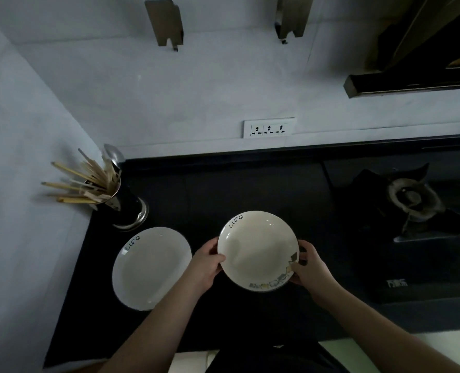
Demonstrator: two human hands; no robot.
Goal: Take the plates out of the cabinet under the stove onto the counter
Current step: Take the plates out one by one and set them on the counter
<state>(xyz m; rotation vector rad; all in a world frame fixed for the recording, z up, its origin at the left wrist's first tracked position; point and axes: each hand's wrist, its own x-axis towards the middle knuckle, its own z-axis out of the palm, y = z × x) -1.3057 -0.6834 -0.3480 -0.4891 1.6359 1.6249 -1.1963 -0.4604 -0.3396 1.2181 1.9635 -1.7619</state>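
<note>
Two plates in front of us on the dark table (250, 184). On the right sits the stove (412, 200). One plate (150, 267) lies flat at the left, just beside our utensil holder (123, 203) full of chopsticks. The second plate (258, 250) is up between our hands: left hand (204, 265) grips its left rim, thumb on top, and right hand (308, 267) pinches the right rim by the printed border.
</note>
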